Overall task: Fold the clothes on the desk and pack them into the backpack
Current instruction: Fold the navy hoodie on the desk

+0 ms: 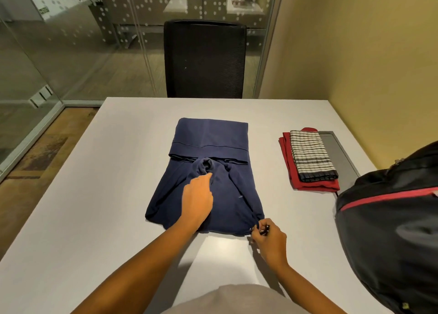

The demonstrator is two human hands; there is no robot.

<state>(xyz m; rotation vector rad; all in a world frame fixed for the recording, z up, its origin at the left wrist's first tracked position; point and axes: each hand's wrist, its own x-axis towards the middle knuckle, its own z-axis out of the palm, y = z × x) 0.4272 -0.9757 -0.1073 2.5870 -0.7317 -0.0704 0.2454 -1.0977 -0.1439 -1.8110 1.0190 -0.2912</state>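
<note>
A navy blue garment (208,143) lies partly folded in the middle of the white desk (94,195), its far end turned back over itself. My left hand (198,198) rests flat on its middle, fingers pointing at the folded edge. My right hand (266,236) pinches the garment's near right corner at the desk surface. A folded red garment (315,185) with a folded black-and-white checked cloth (310,157) on top sits to the right. The black backpack (391,230) with a red stripe stands at the right edge.
A black mesh chair (205,57) stands behind the desk's far edge. A grey cable hatch (336,147) is set into the desk beside the folded stack. A yellow wall runs along the right, glass partitions on the left.
</note>
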